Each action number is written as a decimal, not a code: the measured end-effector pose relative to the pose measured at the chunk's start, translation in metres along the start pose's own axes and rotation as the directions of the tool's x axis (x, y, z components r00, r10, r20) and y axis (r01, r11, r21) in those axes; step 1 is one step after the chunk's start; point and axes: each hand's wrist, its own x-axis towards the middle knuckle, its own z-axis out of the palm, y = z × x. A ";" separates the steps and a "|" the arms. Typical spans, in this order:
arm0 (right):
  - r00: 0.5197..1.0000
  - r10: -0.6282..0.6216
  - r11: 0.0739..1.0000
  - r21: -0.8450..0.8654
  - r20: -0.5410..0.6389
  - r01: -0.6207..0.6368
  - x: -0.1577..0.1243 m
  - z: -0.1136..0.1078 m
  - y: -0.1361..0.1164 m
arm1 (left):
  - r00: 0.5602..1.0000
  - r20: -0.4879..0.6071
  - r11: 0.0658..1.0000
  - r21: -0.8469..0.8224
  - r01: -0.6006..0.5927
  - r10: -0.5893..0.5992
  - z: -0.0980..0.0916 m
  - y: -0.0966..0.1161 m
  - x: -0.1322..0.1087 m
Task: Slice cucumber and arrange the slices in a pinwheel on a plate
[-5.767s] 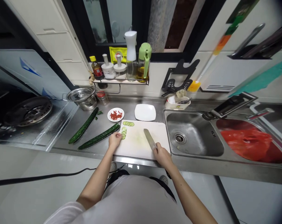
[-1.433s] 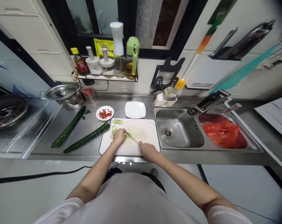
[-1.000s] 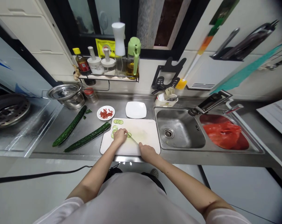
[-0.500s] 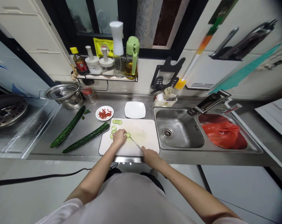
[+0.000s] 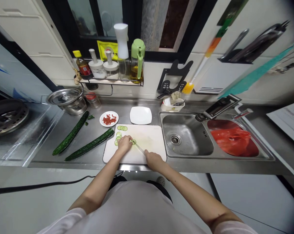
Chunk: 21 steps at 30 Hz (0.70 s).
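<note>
My right hand point(image 5: 154, 160) is closed around the handle of a knife point(image 5: 140, 149), whose blade slants up and left across the white cutting board point(image 5: 151, 138). The blade's tip meets a cucumber slice point(image 5: 134, 142) at the fingertips of my left hand point(image 5: 124, 144). Those fingers are bent and closed on the slice, and part of it is hidden. More cut slices point(image 5: 122, 128) lie at the board's upper left, some partly behind my left hand. Left of the board are two dark green cucumbers, one nearer point(image 5: 89, 145) and one farther point(image 5: 71, 134).
Behind the board sit a white square plate point(image 5: 140, 115) and a round plate point(image 5: 103, 121) of chopped red pieces. A steel sink point(image 5: 185, 139) adjoins on the right, with a red bag point(image 5: 231, 140) in the second basin. A lidded pot point(image 5: 75, 105) stands back left.
My right hand and the knife have shifted slightly left and up, with the blade now over the slice. My left hand stays almost in place.
</note>
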 end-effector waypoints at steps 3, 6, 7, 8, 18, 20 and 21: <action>1.000 0.002 1.000 -0.007 -0.015 -0.002 0.003 0.001 -0.002 | 1.000 0.003 1.000 -0.003 -0.003 0.003 0.000 0.000 0.000; 1.000 0.008 1.000 -0.009 -0.021 -0.008 0.002 0.003 -0.003 | 1.000 0.005 1.000 -0.007 0.006 -0.006 0.000 0.000 0.000; 1.000 0.010 1.000 -0.010 -0.021 -0.010 0.001 0.003 -0.003 | 1.000 0.005 1.000 -0.009 0.010 -0.010 0.000 0.001 0.000; 1.000 0.013 1.000 -0.010 -0.019 -0.013 -0.001 0.003 -0.003 | 1.000 0.005 1.000 -0.010 0.012 -0.012 0.000 0.001 -0.001; 0.997 0.076 0.997 0.035 0.014 -0.076 -0.020 0.007 0.003 | 1.000 -0.029 1.000 -0.009 0.011 -0.011 0.003 0.010 -0.005; 0.996 0.087 0.995 0.052 -0.001 -0.087 -0.020 0.011 0.003 | 0.999 -0.052 1.000 -0.013 0.004 -0.005 0.004 0.011 -0.006; 0.995 0.098 0.993 0.060 -0.009 -0.098 -0.020 0.012 0.003 | 0.998 -0.066 1.000 -0.019 0.003 -0.004 0.004 0.012 -0.006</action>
